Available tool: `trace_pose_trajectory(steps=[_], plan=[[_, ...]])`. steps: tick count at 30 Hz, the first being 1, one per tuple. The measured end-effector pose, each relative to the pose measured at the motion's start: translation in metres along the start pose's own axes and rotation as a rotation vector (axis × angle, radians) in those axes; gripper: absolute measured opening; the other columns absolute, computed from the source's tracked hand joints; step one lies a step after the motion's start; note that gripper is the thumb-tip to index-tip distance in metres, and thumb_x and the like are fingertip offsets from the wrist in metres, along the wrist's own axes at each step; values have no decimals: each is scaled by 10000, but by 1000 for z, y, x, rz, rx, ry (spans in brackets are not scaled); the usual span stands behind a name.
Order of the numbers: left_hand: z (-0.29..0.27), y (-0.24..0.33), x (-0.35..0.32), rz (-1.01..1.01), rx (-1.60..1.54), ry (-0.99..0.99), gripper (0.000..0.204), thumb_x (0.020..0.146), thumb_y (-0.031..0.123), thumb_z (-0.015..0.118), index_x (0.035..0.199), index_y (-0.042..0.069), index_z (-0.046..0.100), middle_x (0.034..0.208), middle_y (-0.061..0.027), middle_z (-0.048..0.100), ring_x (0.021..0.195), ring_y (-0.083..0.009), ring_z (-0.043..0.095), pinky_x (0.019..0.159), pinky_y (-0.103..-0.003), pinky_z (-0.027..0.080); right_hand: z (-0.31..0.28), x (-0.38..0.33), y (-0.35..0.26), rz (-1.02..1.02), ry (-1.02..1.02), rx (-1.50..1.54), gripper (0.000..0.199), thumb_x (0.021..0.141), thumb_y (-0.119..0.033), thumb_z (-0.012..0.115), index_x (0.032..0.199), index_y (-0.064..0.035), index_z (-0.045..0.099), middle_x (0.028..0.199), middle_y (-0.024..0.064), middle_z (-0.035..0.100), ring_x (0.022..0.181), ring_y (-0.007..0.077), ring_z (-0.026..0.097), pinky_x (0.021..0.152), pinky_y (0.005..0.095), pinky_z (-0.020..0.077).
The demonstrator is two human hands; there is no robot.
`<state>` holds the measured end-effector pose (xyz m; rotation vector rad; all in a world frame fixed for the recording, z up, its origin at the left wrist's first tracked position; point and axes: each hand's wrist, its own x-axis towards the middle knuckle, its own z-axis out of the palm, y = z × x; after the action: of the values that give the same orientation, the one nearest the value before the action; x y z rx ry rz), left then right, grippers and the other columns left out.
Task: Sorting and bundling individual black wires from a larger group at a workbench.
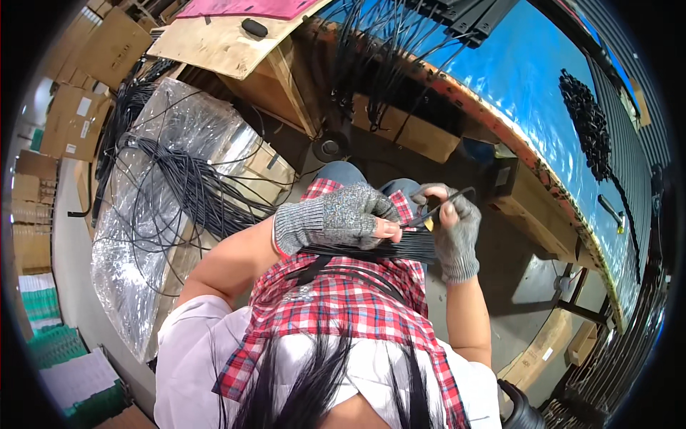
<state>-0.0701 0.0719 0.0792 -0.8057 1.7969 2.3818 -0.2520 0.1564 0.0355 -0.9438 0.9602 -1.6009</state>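
Note:
My left hand (336, 218), in a grey knit glove, is closed over a flat bundle of thin black cable ties (389, 249) lying across my lap. My right hand (450, 222), also gloved, pinches a single black tie (446, 200) that loops up and over its fingers. The two hands meet at their fingertips just above the bundle. A red checked apron (343, 307) covers my lap beneath them.
A clear plastic bag (153, 207) with loose black strands spilling out lies to my left. A blue-topped workbench (529, 79) curves along the right, with a pile of small black parts (587, 118). Cardboard boxes (71, 121) stack at far left. Wooden boards (229, 43) sit ahead.

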Motion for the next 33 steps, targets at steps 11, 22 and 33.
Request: trace_pose_trajectory(steps=[11,22,33], plan=[[14,-5,21,-20,-135,162,274,853,262,508,949,13,568,569,-11,515,423,-48,411,398,-180,321,7,-1,6,52,184,-173,175,798,-133,567,747,33,582,729,73,583,690,129,530,656,243,416],[-30,-4,-40,-170,366,293,289,839,280,526,840,-1,592,524,-4,515,452,-44,445,416,-199,329,-55,43,5,17,426,-294,216,813,-200,567,713,-10,595,670,49,585,625,100,519,619,229,409],[-36,-14,-40,190,-15,743,272,860,250,489,773,13,589,509,11,491,406,-33,394,384,-174,295,77,25,14,124,-223,-259,250,832,-209,559,968,-7,618,1041,125,565,985,196,513,845,297,397]])
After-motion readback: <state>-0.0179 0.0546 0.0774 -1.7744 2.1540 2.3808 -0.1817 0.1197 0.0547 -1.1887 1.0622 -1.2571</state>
